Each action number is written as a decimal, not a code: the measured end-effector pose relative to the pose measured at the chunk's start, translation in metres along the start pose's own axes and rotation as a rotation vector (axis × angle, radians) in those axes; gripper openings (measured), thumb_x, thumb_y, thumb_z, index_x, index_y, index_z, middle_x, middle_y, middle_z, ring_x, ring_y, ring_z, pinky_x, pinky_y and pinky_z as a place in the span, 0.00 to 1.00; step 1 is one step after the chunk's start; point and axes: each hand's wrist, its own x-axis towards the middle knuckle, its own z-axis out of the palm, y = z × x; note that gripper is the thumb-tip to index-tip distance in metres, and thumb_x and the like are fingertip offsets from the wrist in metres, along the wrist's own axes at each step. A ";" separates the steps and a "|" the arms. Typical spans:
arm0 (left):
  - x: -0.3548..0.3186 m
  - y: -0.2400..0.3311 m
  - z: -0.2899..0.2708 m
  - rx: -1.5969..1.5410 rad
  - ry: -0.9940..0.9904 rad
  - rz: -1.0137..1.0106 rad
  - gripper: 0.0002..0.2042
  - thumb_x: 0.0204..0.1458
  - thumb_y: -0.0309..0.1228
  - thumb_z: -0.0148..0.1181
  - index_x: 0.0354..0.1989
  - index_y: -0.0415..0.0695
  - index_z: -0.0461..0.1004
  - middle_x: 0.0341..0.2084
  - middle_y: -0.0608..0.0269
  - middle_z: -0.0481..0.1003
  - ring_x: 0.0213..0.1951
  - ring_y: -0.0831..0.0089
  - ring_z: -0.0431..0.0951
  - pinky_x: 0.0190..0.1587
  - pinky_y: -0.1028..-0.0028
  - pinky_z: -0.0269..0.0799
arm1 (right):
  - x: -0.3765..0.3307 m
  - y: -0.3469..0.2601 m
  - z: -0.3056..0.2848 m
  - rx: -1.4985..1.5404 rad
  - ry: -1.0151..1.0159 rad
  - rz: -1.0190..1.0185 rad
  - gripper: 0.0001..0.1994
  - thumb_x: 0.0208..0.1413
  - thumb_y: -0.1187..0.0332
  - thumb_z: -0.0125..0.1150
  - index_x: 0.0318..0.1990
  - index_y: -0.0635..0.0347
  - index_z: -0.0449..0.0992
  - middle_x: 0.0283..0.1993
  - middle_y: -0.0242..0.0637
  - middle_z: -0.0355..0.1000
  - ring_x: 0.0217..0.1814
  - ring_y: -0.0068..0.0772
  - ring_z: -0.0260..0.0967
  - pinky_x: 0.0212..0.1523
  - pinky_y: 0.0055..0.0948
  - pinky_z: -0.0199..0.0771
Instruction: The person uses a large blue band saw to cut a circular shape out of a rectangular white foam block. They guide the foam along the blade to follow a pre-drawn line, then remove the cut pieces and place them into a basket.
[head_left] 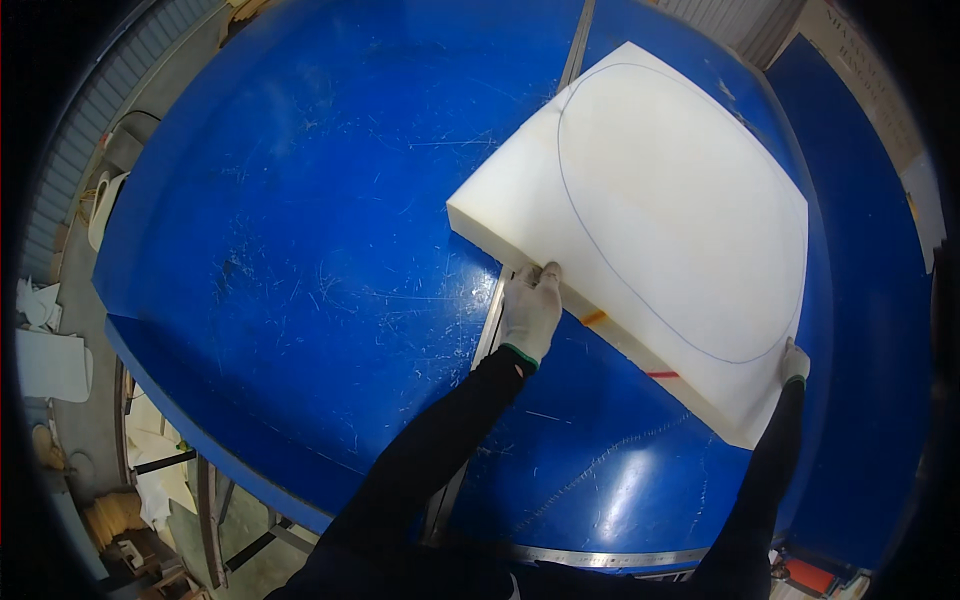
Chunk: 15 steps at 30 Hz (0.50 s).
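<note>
A thick white foam block lies tilted at an angle across the right part of the blue table. A large rounded outline is drawn on its top in blue line. Orange and red marks show on its near side face. My left hand, in a pale glove with a green cuff, grips the near edge of the block, thumb on top and the other fingers partly hidden. At the block's right edge, my right hand, gloved too, holds on with its thumb over the top; its remaining fingers are hidden.
A metal strip crosses the scratched blue tabletop and passes beneath the block. Along the near edge runs a metal ruler. White offcuts lie off to the left. At the right stands a blue panel.
</note>
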 end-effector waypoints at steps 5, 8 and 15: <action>0.025 -0.014 -0.017 0.022 0.103 0.208 0.14 0.65 0.35 0.57 0.38 0.34 0.77 0.26 0.62 0.73 0.33 0.72 0.73 0.41 0.71 0.69 | -0.021 -0.070 -0.019 0.463 0.045 0.203 0.28 0.70 0.49 0.48 0.40 0.68 0.83 0.43 0.55 0.80 0.48 0.58 0.77 0.48 0.49 0.74; 0.020 0.000 -0.011 -0.049 0.029 0.089 0.14 0.65 0.36 0.57 0.35 0.35 0.76 0.25 0.64 0.72 0.31 0.74 0.71 0.38 0.71 0.68 | -0.045 -0.050 -0.034 0.413 0.059 0.179 0.27 0.68 0.49 0.50 0.39 0.69 0.83 0.41 0.56 0.80 0.46 0.58 0.77 0.47 0.47 0.73; 0.017 0.034 -0.020 -0.020 0.058 0.000 0.14 0.64 0.36 0.57 0.31 0.37 0.73 0.21 0.67 0.69 0.27 0.77 0.67 0.31 0.72 0.64 | -0.096 -0.102 -0.084 0.706 0.051 0.281 0.25 0.69 0.52 0.52 0.32 0.69 0.79 0.31 0.57 0.76 0.36 0.57 0.73 0.40 0.48 0.68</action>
